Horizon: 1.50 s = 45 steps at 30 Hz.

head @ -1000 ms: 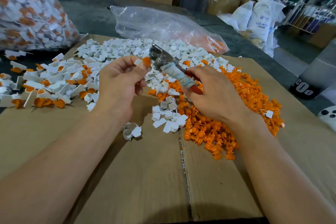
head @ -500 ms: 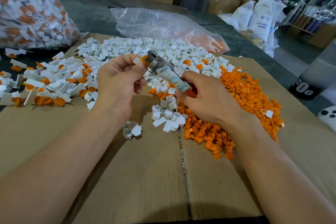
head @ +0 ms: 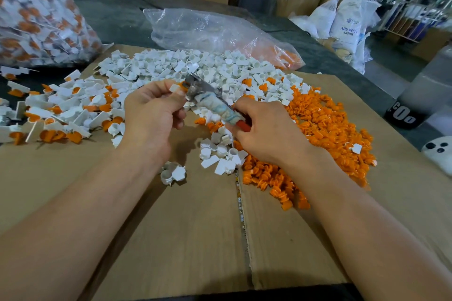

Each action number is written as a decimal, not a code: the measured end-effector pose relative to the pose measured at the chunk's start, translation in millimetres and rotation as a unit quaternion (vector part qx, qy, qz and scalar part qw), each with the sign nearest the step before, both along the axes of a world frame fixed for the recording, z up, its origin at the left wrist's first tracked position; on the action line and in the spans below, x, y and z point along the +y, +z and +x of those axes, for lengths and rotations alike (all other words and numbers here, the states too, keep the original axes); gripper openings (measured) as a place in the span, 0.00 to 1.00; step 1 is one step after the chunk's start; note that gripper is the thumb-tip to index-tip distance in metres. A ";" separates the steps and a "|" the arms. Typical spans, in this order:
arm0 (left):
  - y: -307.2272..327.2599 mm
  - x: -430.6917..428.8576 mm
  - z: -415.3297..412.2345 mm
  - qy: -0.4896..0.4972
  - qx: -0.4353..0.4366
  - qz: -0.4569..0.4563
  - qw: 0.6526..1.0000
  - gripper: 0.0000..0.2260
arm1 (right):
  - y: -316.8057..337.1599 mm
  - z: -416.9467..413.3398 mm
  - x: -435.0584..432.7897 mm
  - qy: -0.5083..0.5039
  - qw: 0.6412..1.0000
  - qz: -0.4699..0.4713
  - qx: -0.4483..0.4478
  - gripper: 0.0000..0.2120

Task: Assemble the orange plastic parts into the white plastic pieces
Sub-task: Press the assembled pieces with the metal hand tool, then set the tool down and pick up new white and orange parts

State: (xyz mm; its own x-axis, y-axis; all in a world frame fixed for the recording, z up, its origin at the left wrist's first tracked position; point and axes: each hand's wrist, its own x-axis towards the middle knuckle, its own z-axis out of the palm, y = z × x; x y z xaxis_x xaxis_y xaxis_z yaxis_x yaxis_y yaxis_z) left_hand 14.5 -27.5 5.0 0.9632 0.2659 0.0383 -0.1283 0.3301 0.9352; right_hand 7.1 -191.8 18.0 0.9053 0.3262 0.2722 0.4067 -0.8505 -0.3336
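- Head view: the left hand [head: 151, 115] pinched a small white plastic piece [head: 174, 87] between thumb and forefinger.
- The right hand [head: 266, 134] curled its fingers round cloth-wrapped metal pliers [head: 212, 103].

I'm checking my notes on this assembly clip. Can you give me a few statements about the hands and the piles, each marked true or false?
1. The right hand grips the pliers. True.
2. The left hand holds nothing. False: it pinches a white piece at the pliers' head.
3. The orange pile lies on the right side of the cardboard. True.
4. The clear bag lies on top of the orange pile. False: it lies beyond the white pile, at the cardboard's far edge.
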 end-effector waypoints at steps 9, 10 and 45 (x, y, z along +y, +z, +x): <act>3.3 1.0 -1.3 -0.008 0.008 -0.008 1.000 0.13 | -3.1 -0.4 -0.3 -0.005 0.999 -0.002 -0.032 0.08; 3.9 0.8 -1.4 -0.010 0.009 -0.010 1.000 0.13 | -3.9 0.2 -0.6 -0.006 0.999 -0.005 -0.032 0.08; -7.3 17.0 10.2 0.076 0.005 0.448 0.891 0.05 | -2.6 37.6 -85.3 -0.288 0.947 -0.093 0.107 0.40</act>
